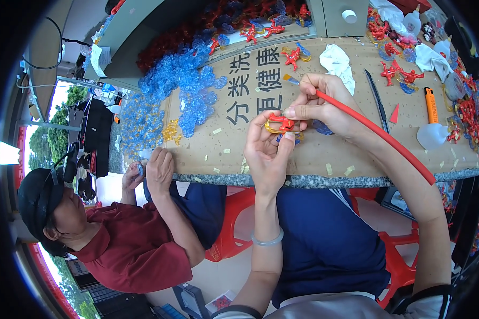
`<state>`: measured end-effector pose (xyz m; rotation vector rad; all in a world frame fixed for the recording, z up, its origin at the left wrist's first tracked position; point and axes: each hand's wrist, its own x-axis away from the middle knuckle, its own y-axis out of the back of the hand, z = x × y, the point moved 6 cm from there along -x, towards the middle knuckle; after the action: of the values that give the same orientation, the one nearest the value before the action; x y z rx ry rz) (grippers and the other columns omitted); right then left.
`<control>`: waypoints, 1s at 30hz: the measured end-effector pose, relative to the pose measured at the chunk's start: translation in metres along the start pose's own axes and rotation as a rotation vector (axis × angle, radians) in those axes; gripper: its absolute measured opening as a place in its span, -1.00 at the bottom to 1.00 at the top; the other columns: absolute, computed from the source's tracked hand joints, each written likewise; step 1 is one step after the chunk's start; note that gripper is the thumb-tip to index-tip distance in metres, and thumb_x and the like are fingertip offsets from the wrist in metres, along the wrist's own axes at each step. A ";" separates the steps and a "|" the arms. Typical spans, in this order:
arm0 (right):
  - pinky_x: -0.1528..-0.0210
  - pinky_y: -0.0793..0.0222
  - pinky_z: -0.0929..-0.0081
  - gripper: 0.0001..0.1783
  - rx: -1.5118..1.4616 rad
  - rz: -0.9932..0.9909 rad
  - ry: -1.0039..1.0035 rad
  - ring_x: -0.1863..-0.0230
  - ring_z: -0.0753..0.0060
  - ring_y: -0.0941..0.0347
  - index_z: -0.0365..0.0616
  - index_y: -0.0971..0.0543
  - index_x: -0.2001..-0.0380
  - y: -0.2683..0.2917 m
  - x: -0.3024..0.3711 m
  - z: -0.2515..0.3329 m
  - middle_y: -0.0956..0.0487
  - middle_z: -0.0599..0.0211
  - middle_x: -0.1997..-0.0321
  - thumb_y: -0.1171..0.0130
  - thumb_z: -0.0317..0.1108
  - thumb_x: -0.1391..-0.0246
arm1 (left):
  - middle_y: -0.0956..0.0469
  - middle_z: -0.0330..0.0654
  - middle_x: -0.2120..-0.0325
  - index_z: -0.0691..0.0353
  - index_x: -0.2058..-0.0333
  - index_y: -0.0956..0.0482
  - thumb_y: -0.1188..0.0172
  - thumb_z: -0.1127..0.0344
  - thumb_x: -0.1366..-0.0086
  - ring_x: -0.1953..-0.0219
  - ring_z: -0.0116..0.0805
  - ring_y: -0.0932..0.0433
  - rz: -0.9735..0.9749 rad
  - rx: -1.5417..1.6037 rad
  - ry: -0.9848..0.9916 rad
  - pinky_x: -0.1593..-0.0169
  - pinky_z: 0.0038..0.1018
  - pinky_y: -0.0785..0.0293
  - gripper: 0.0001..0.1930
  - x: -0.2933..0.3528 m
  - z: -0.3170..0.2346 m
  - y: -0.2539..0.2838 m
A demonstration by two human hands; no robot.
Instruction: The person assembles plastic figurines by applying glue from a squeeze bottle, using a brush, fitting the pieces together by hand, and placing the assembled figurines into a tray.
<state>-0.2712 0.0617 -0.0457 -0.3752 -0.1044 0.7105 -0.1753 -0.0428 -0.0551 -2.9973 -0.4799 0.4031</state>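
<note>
My left hand [269, 154], palm up, has its fingers and thumb closed on a small red plastic figure [285, 123] with a see-through yellow part [272, 128] along it. Tucked in my right hand [324, 101] is a brush with a long red handle [378, 127]. Its flat bristle tip [290, 80] sticks out past the knuckles, and the handle slants back over my forearm. The right thumb and fingertips meet at the figure's upper edge. Beneath my hands, a blue see-through piece [321, 127] lies on the cardboard [197, 154].
At left, a co-worker [138, 234] handles a small piece beside heaped clear blue parts [175, 80] and a few yellow ones [171, 131]. On the right lie a black knife-like tool [377, 101], an orange-handled cutter [430, 105], a white squeeze bottle [431, 136], red figures [471, 119] and crumpled tissue [337, 65].
</note>
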 end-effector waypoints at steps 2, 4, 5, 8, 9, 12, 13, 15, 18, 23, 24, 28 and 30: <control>0.63 -0.32 0.65 -0.56 -0.028 -0.019 -0.013 0.65 0.54 -0.45 -0.04 -0.15 0.56 0.000 0.002 0.001 -0.50 0.23 0.61 -0.25 -0.64 0.11 | -0.54 0.00 0.24 0.46 -0.03 -0.24 -0.05 0.60 -0.21 0.20 -0.40 -0.55 -0.003 -0.011 0.006 0.14 -0.55 -0.49 -0.60 0.001 0.000 -0.001; 0.64 -0.32 0.64 -0.56 -0.008 -0.023 -0.025 0.66 0.54 -0.45 -0.04 -0.15 0.56 0.001 0.001 0.000 -0.49 0.24 0.62 -0.25 -0.64 0.11 | -0.54 0.00 0.25 0.47 -0.03 -0.24 -0.04 0.60 -0.21 0.21 -0.40 -0.56 -0.002 -0.007 0.007 0.15 -0.55 -0.49 -0.60 0.001 0.002 0.000; 0.64 -0.32 0.64 -0.56 0.010 -0.025 -0.036 0.66 0.53 -0.44 -0.03 -0.15 0.56 0.002 0.001 0.000 -0.48 0.24 0.63 -0.25 -0.63 0.11 | -0.54 0.00 0.25 0.47 -0.03 -0.24 -0.04 0.59 -0.21 0.21 -0.40 -0.56 -0.002 -0.005 0.007 0.15 -0.55 -0.50 -0.60 0.001 0.002 0.000; 0.60 -0.34 0.67 -0.55 0.053 -0.017 -0.048 0.63 0.56 -0.45 0.01 -0.15 0.59 0.001 0.004 0.002 -0.54 0.20 0.59 -0.29 -0.54 0.12 | -0.54 0.00 0.25 0.48 -0.04 -0.24 -0.04 0.60 -0.20 0.22 -0.40 -0.56 0.009 0.005 0.020 0.16 -0.54 -0.50 -0.59 0.002 0.003 0.000; 0.60 -0.34 0.67 -0.55 0.052 -0.017 -0.047 0.63 0.56 -0.45 0.01 -0.15 0.59 0.001 0.004 0.002 -0.54 0.20 0.59 -0.29 -0.54 0.12 | -0.54 0.00 0.25 0.48 -0.04 -0.24 -0.04 0.60 -0.20 0.22 -0.40 -0.56 0.010 0.004 0.019 0.16 -0.54 -0.50 -0.59 0.002 0.002 0.000; 0.61 -0.33 0.67 -0.55 0.055 -0.031 -0.058 0.65 0.57 -0.45 0.02 -0.15 0.60 0.002 0.004 0.002 -0.54 0.20 0.59 -0.29 -0.54 0.13 | -0.54 -0.01 0.26 0.48 -0.04 -0.24 -0.04 0.60 -0.19 0.23 -0.41 -0.56 0.019 -0.001 0.027 0.17 -0.54 -0.51 -0.59 0.002 0.002 -0.001; 0.61 -0.32 0.67 -0.55 0.060 -0.030 -0.056 0.65 0.57 -0.45 0.02 -0.15 0.60 0.002 0.004 0.003 -0.53 0.21 0.60 -0.29 -0.53 0.12 | -0.54 -0.01 0.26 0.48 -0.03 -0.24 -0.04 0.61 -0.19 0.23 -0.41 -0.56 0.018 0.003 0.024 0.17 -0.54 -0.51 -0.59 0.001 0.001 -0.001; 0.62 -0.32 0.67 -0.55 0.065 -0.028 -0.054 0.65 0.57 -0.45 0.02 -0.15 0.60 0.003 0.003 0.003 -0.53 0.21 0.61 -0.29 -0.53 0.12 | -0.54 -0.01 0.26 0.47 -0.03 -0.25 -0.04 0.61 -0.18 0.23 -0.42 -0.56 0.017 0.007 0.021 0.17 -0.54 -0.51 -0.59 0.001 0.001 -0.002; 0.66 -0.35 0.66 -0.54 0.039 -0.036 -0.066 0.68 0.53 -0.46 -0.01 -0.15 0.56 0.004 0.001 0.001 -0.47 0.26 0.65 -0.30 -0.59 0.14 | -0.51 -0.06 0.24 0.40 0.00 -0.23 -0.08 0.62 -0.18 0.20 -0.45 -0.54 0.031 0.030 0.057 0.17 -0.59 -0.49 -0.59 0.000 0.004 -0.001; 0.48 -0.43 0.66 -0.80 0.049 0.057 0.033 0.50 0.59 -0.51 -0.18 -0.31 0.46 -0.001 0.004 0.002 -0.54 0.25 0.48 -0.15 -0.59 0.00 | -0.52 0.01 0.25 0.34 -0.02 -0.16 -0.06 0.63 -0.17 0.20 -0.38 -0.56 0.031 -0.002 0.036 0.17 -0.54 -0.53 -0.55 0.001 0.004 0.000; 0.48 -0.43 0.66 -0.80 0.055 0.065 0.034 0.50 0.59 -0.51 -0.18 -0.31 0.46 -0.002 0.003 0.003 -0.54 0.25 0.48 -0.15 -0.59 0.00 | -0.52 0.01 0.25 0.34 -0.02 -0.16 -0.06 0.63 -0.17 0.20 -0.38 -0.56 0.023 0.000 0.029 0.17 -0.54 -0.53 -0.55 0.001 0.002 0.001; 0.20 -0.39 0.44 -0.67 0.782 -0.077 0.399 0.26 0.25 -0.49 -0.28 -0.42 0.14 -0.001 0.009 0.042 -0.54 0.17 0.31 -0.03 -0.61 0.06 | -0.55 0.11 0.33 0.27 -0.06 -0.19 0.05 0.60 -0.21 0.30 -0.19 -0.59 -0.206 0.192 -0.109 0.24 -0.39 -0.56 -0.58 0.004 -0.020 0.014; 0.14 -0.34 0.35 -0.55 1.333 -0.148 0.678 0.20 0.14 -0.40 -0.28 -0.43 0.08 -0.003 0.008 0.044 -0.51 0.15 0.31 -0.04 -0.59 0.16 | -0.55 0.13 0.27 0.33 -0.12 -0.22 0.04 0.59 -0.23 0.26 -0.16 -0.59 -0.125 0.228 -0.148 0.21 -0.35 -0.57 -0.54 0.001 -0.013 0.015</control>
<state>-0.2729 0.0778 -0.0035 0.6810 0.9425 0.3523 -0.1661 -0.0575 -0.0444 -2.7140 -0.5862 0.6264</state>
